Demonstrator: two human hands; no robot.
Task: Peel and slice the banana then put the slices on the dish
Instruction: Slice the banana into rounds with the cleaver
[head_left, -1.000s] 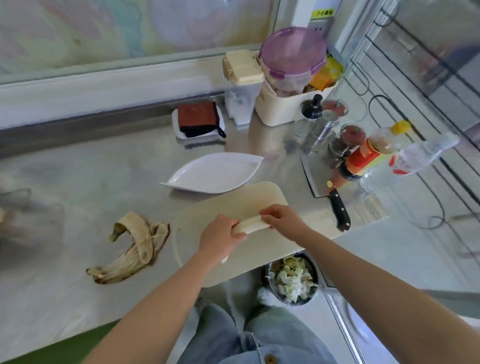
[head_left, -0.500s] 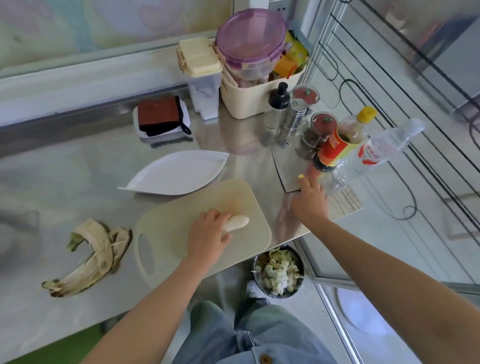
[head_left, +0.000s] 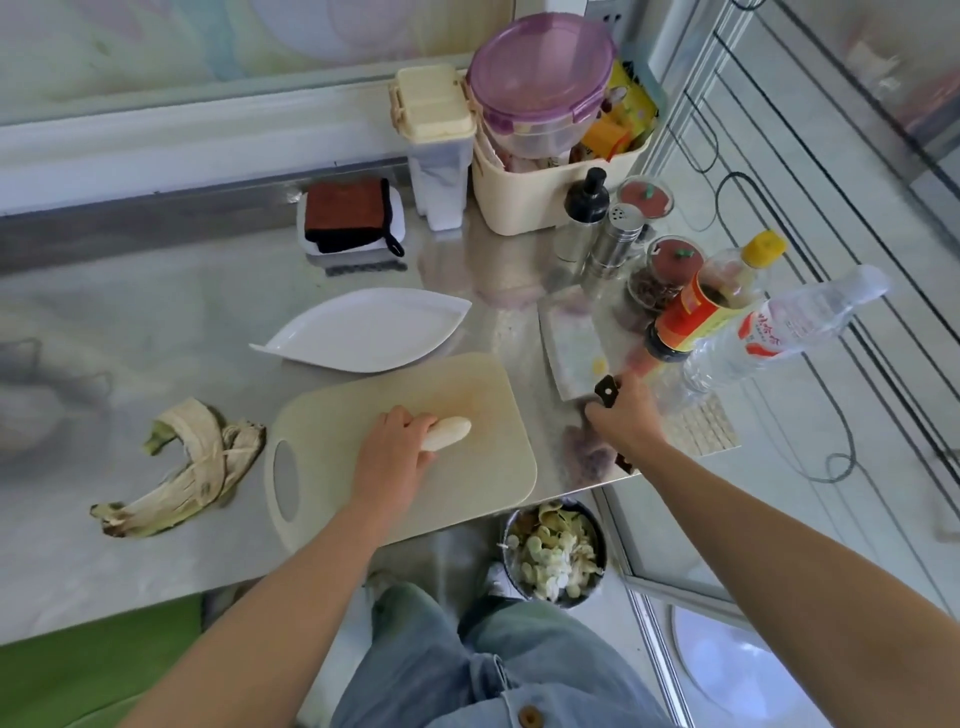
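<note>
Left hand (head_left: 392, 452) lies palm-down over the peeled banana (head_left: 449, 433), fingers curled round it to pin it to the cutting board (head_left: 332, 431) — likely so it won't roll under a blade. Only the banana's tip pokes out toward the right hand (head_left: 626, 421), which reaches sideways and wraps the black handle of the cleaver (head_left: 571, 343), blade flat on the counter just beyond. Ahead of the left hand, past the board, sits the white dish (head_left: 369, 330) — handy for slices. Left of that hand lies the peel (head_left: 192, 462).
</note>
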